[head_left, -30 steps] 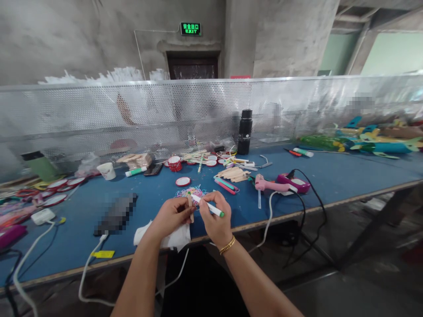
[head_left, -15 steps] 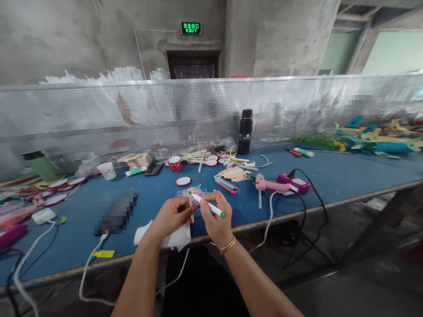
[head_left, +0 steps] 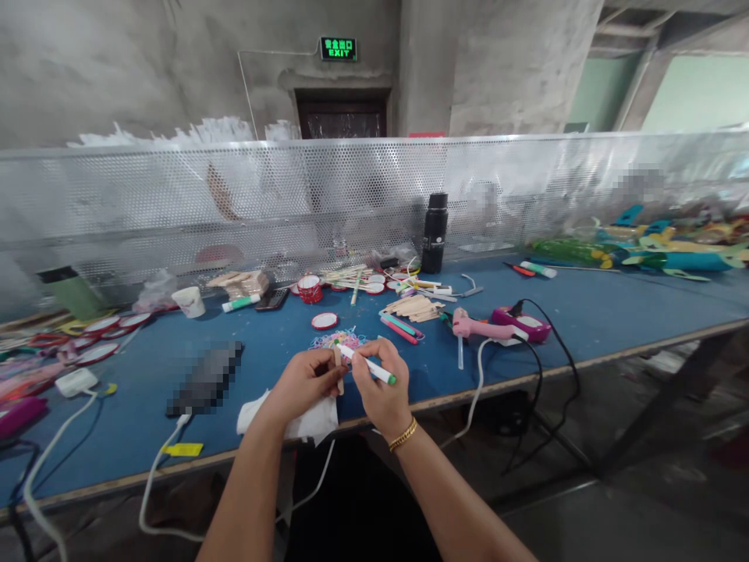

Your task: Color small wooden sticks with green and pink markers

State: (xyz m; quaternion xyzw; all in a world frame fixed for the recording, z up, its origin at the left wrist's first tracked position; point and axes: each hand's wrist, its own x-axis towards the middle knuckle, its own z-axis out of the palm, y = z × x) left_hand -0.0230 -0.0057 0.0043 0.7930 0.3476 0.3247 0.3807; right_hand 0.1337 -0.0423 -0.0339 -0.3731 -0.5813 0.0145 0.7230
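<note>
Between the thumb and fingers of my left hand (head_left: 305,380) a wooden craft stick (head_left: 339,368) is pinched, standing nearly upright. My right hand (head_left: 383,386) grips a white marker (head_left: 374,368) with a green end, like a pen. The marker's green tip is at the upper part of the stick; whether it touches cannot be made out. Just behind both hands lies a heap of colourful rubber bands (head_left: 339,338). Under my left wrist a white cloth or tissue (head_left: 316,421) rests at the table edge.
On the blue table (head_left: 281,343) lie craft sticks (head_left: 417,307), coloured markers (head_left: 399,328), a pink glue gun (head_left: 485,328) with cables, and a phone (head_left: 206,378). A black bottle (head_left: 434,234) and paper cup (head_left: 189,303) stand before a perforated metal screen (head_left: 363,183).
The marker and my right hand have shifted very slightly. Both hands keep their grip, and the other things stay where they were.
</note>
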